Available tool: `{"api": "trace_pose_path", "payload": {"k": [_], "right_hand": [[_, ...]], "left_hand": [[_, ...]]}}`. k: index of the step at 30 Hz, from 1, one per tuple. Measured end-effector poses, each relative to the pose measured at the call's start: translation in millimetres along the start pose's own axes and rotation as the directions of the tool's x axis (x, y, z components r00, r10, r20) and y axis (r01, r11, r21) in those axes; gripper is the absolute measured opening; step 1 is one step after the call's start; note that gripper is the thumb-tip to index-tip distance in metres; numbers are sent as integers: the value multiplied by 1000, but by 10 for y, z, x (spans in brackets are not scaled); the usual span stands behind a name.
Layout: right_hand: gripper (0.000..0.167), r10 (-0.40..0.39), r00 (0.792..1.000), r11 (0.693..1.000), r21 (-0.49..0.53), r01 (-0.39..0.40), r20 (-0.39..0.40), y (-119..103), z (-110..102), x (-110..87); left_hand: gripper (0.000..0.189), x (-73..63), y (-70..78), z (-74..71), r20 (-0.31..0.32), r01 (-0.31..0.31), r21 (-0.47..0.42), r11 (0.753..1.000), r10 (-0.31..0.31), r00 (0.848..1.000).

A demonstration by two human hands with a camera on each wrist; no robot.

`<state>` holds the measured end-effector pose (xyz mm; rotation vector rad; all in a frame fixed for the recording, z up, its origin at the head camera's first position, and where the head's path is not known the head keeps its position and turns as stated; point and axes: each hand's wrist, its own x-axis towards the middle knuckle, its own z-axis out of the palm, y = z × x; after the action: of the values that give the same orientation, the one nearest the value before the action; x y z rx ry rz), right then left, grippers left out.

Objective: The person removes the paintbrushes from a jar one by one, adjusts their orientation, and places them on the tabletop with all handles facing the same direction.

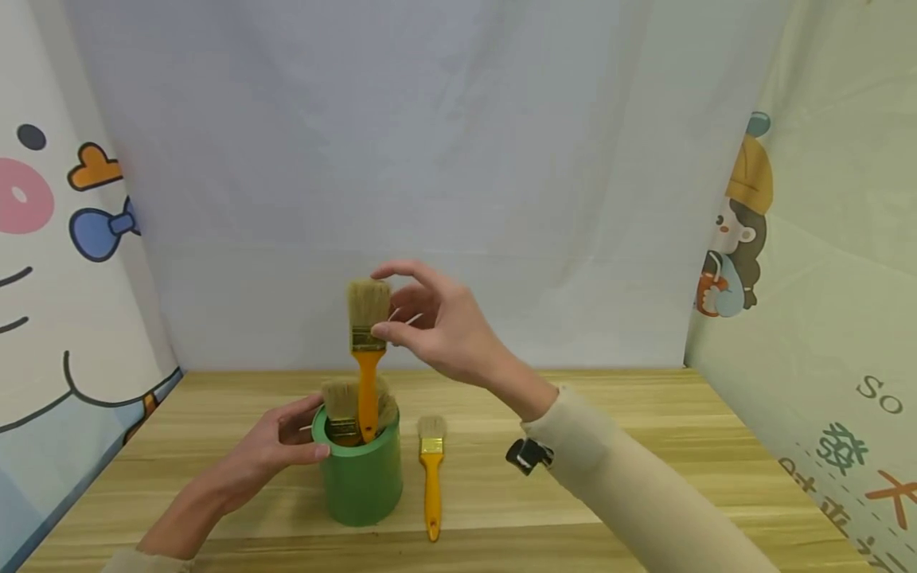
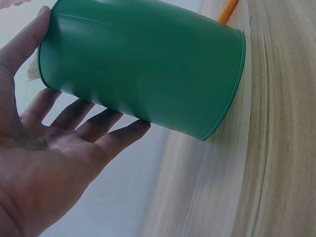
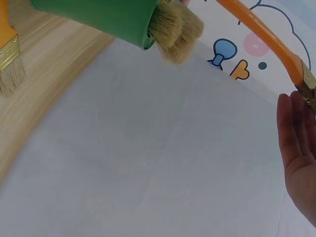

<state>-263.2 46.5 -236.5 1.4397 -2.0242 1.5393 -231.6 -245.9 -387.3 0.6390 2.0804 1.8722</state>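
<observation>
My right hand [image 1: 451,330] pinches a paintbrush [image 1: 368,382] near its metal band, between thumb and fingers. The brush stands upright, pale bristles at the top, its orange handle pointing down over a green cylindrical container [image 1: 361,489]. In the right wrist view the orange handle [image 3: 266,34] slants away from the fingers. More paintbrushes [image 1: 340,400] stand in the container, bristles up, their handles hidden inside. At the container's left side is my left hand [image 1: 261,446], thumb at the rim and fingers along the wall, which the left wrist view shows against the green side [image 2: 138,64].
Another paintbrush [image 1: 432,477] lies on the wooden table [image 1: 573,509] right of the container, bristles away from me. A pale cloth [image 1: 573,199] hangs behind the table, and printed cloths flank both sides. A small black device [image 1: 528,456] is on the right wrist.
</observation>
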Motion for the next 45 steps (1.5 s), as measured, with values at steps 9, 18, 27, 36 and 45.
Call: {"api": "trace_pose_path", "payload": {"k": [9,18,27,36,45], "right_hand": [[52,49,999,996,70,-48,-14,46,-178,-67],[51,182,983,978,106,-179,-15,270,-299,-358],[53,324,946,938,131,-322,4,532,-356,-700],[53,444,895,888,110,-446,37,780,-416,-1032],[52,539,836,829,112,-548,101,1074,-406,-1277]], "left_hand": [[90,-16,-6,1,-10,14,3,1000,-14,1000],[90,-15,-18,-1,-14,2,8,1000,-2,1000],[92,-19,-13,0,-23,9,17,1000,-8,1000],[93,-11,-5,4,-27,3,18,1000,-2,1000],[91,-7,-19,-2,-23,-12,18,1000,12,1000]]}}
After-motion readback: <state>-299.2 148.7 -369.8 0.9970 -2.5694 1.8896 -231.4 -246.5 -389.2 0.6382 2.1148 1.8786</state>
